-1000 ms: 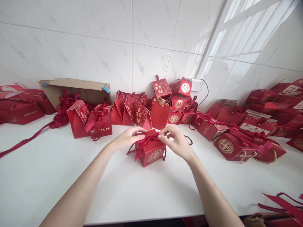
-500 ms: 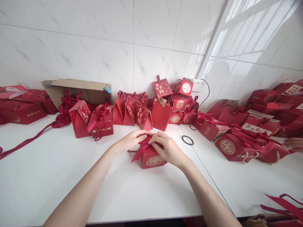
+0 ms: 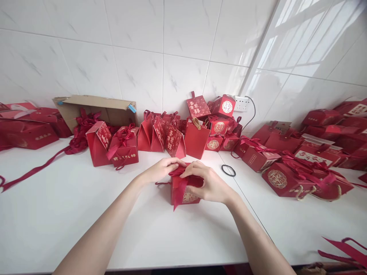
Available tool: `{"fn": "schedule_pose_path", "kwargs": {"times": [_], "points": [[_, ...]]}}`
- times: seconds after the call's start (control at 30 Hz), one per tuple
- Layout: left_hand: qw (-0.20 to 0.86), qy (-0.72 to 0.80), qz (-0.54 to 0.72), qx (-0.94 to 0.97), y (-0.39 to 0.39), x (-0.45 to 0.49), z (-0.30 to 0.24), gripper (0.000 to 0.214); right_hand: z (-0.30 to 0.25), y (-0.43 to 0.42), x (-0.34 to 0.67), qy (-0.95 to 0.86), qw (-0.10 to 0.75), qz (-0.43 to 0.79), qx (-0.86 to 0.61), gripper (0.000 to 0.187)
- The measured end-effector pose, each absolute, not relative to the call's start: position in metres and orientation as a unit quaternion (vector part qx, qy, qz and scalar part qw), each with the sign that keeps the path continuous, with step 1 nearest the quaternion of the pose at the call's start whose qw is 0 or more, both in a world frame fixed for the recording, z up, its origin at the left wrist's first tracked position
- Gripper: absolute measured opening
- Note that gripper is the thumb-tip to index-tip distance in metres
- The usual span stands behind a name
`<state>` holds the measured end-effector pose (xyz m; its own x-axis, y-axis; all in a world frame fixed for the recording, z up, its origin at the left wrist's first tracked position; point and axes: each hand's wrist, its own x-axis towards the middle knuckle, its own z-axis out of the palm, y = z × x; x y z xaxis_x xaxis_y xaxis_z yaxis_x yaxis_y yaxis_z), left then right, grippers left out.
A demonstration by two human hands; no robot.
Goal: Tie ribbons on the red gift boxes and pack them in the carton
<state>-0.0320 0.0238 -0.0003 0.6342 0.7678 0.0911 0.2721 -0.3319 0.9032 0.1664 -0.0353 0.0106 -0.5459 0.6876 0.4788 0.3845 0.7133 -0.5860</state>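
A small red gift box (image 3: 192,198) with a round gold emblem stands on the white table in front of me. At its top left, my left hand (image 3: 164,170) pinches the red ribbon (image 3: 180,193) with thumb and fingertips. My right hand (image 3: 208,181) curls over the box's right side, its fingers on the ribbon at the top, partly covering the emblem. One ribbon tail hangs down the box's front face. A dark red cord handle (image 3: 163,183) sticks out at the left. The exact ribbon fold under my fingers is hidden.
A black ring (image 3: 228,170) lies right of the box. Behind stand several red gift bags (image 3: 196,139) and stacked boxes (image 3: 219,127), with a cardboard carton (image 3: 94,101) at back left. Ribbon-tied boxes (image 3: 282,179) crowd the right; a power strip (image 3: 242,103) is by the wall.
The ribbon tail has swung from the box's left to its front. My right hand's fingers have opened into a wider curl. Another person's hand at the right edge has left view.
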Motion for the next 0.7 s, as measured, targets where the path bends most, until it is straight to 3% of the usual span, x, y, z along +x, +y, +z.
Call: {"fn": "schedule_pose_path", "kwargs": {"times": [0.07, 0.13, 0.2, 0.33, 0.37, 0.47, 0.6, 0.7], "points": [[0.47, 0.341, 0.266, 0.769, 0.024, -0.032, 0.0, 0.028, 0.01, -0.034, 0.166, -0.838, 0.388, 0.213, -0.321, 0.006], [0.475, 0.342, 0.27, 0.765, 0.024, -0.032, -0.001, 0.027, 0.01, -0.034, 0.166, -0.822, 0.413, 0.218, -0.327, 0.01], [0.484, 0.34, 0.272, 0.759, 0.024, -0.032, -0.001, 0.027, 0.01, -0.035, 0.166, -0.821, 0.416, 0.216, -0.326, 0.002], [0.483, 0.342, 0.27, 0.759, 0.022, -0.032, 0.001, 0.028, 0.007, -0.038, 0.164, -0.866, 0.342, 0.168, -0.325, 0.037], [0.48, 0.344, 0.269, 0.761, 0.022, -0.032, 0.001, 0.028, 0.005, -0.038, 0.163, -0.874, 0.33, 0.148, -0.323, 0.037], [0.474, 0.347, 0.27, 0.763, 0.022, -0.031, 0.001, 0.027, 0.001, -0.038, 0.159, -0.874, 0.364, 0.117, -0.299, 0.011], [0.486, 0.347, 0.277, 0.753, 0.021, -0.031, 0.002, 0.027, 0.0, -0.038, 0.158, -0.855, 0.433, 0.079, -0.275, 0.01], [0.489, 0.342, 0.296, 0.746, 0.016, -0.031, 0.006, 0.032, -0.003, -0.039, 0.154, -0.866, 0.42, -0.003, -0.27, 0.011]]}}
